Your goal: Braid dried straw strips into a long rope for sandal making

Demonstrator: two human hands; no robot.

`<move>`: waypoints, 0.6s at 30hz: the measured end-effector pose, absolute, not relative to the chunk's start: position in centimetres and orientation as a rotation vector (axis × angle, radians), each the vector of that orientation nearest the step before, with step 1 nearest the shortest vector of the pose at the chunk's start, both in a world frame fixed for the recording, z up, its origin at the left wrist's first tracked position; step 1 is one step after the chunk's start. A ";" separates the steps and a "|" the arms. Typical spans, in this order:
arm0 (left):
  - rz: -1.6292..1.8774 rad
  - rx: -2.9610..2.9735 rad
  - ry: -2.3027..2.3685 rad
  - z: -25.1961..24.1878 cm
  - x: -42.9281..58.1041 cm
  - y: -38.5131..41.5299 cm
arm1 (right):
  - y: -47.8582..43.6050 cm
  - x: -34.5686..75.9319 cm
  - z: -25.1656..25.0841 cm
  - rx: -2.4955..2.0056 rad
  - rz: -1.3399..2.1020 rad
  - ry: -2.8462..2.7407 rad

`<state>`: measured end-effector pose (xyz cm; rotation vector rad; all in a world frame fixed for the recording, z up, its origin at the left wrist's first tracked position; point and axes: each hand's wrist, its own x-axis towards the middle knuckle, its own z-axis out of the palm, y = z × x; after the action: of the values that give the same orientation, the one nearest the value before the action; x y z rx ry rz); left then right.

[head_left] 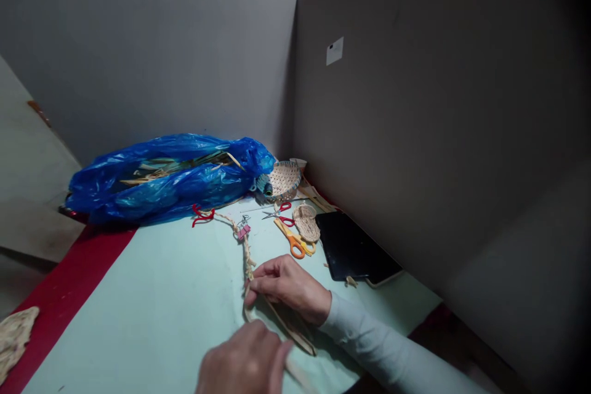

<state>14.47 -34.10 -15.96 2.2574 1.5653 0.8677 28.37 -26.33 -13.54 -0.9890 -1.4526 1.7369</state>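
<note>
A braided straw cord [246,247] runs down the pale green table mat [152,295] from a pink binder clip [242,229]. My right hand [289,288] pinches the lower end of the braid with closed fingers, its sleeve coming in from the lower right. Loose straw strips [289,329] trail from the braid toward me. My left hand [244,362] sits at the bottom edge, fingers closed around one of these strips.
A blue plastic bag [170,175] of straw lies at the back. Beside it are a small woven basket [284,180], red-handled scissors [281,213], orange-handled scissors [293,240], a woven oval piece [307,223] and a dark tablet [353,247]. Grey partition walls [415,104] close in behind and to the right.
</note>
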 end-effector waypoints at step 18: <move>0.696 1.099 1.052 -15.0 12.4 -28.0 | -26.0 28.8 -14.0 -1.009 1.829 -1.533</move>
<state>12.36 -27.98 -14.99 1.0992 1.0516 0.6962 28.77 -26.05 -14.01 -1.0088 -1.5328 1.8288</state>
